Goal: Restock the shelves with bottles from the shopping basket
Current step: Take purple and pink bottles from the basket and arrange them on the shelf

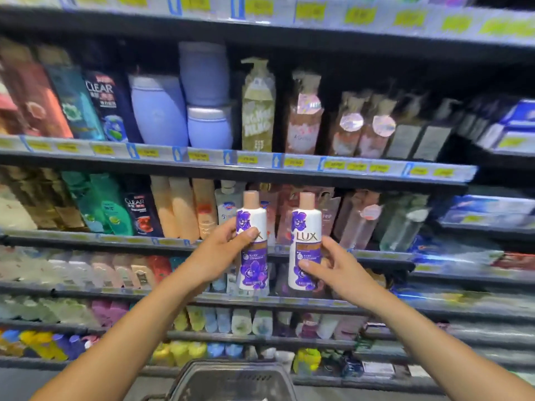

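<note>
**Left Lux bottle** (254,270): white body-wash bottle with a purple flower print and a tan cap, upright. It is held in the air in front of the middle tiers of shelving, its cap overlapping the products behind. The left hand (218,253) grips it from the left side around the middle. The thumb lies across the front, covering the start of the "LUX" lettering, and the other fingers curl round the back out of sight.

**Right Lux bottle** (307,238): same product, upright, at the same height. It stands just beside the first with a gap between them. The right hand (335,270) holds it from the right side at the lower half. The thumb presses on the lower label and the fingers (330,245) wrap round the far edge.

**Shopping basket** (231,380): dark grey plastic, low in the middle of the scene beneath both forearms. Only the rim and handle show, so its contents cannot be told.

**Shelves** (231,169): dark metal, several tiers, packed with toiletries. Yellow price tags (247,160) run along the front rails.

**Upper tier, left to right:**
- dark Clear shampoo bottle (105,108)
- lavender-blue bottle (157,111)
- two stacked tubs (207,105) of the same colour
- olive pump bottle (257,108)
- pink pump bottle (304,117)

**Lowest tiers:** blurred, probably small bottles in yellow, blue and pink.
</note>
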{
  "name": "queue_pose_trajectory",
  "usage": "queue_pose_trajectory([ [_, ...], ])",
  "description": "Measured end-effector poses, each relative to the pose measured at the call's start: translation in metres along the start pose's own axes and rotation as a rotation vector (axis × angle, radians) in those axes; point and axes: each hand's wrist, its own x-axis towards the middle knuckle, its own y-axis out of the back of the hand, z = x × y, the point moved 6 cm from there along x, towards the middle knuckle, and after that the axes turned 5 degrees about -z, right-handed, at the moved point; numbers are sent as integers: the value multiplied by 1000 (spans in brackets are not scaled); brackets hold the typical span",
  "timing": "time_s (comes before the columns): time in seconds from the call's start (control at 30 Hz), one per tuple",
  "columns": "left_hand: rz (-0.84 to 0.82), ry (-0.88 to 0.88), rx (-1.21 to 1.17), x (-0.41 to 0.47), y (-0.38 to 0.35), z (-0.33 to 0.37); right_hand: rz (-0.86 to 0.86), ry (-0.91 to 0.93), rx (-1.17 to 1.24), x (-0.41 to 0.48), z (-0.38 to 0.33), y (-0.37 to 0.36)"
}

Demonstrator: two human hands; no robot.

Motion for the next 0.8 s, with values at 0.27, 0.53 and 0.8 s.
queue_pose_trajectory([
  [0.27,-87,-207,52,52,-69,126,133,170,-51,-18,-71,108],
  [0.53,-103,-374,174,83,-122,222,200,280,-142,-31,-135,191],
  [0.8,-126,-424,131,112,-157,283,241,370,-218,-30,-189,253],
])
